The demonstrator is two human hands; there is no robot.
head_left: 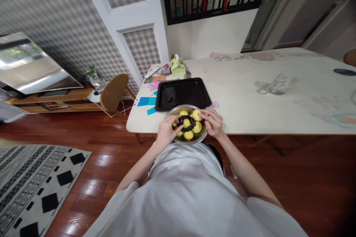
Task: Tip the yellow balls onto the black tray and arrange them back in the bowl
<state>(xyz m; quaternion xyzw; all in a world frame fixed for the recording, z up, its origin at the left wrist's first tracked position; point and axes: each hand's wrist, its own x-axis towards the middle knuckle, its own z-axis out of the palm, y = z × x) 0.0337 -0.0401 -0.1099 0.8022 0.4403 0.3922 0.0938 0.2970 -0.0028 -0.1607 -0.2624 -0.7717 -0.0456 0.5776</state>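
Note:
A steel bowl [204, 133] at the table's front edge, close against my body, contains several round yellow fruits [188, 135]. On top of them lies a ring of shiny black oblong pieces [191, 121], arranged around one fruit. My right hand [214, 123] grips a yellow fruit [197, 115] at the bowl's upper right, fingers on top of it. From the left rim, my left hand [167, 131] reaches in with thumb and fingers curled together beside the black ring and a partly covered fruit. What its fingertips pinch is hard to make out.
Just behind the bowl is a black baking tray [185, 94] holding a small dark piece. A green tissue box [178, 66] and blue paper strips [147, 101] lie leftward. A clear glass vessel [278, 85] stands right. A wooden chair [113, 94] is by the table's left end.

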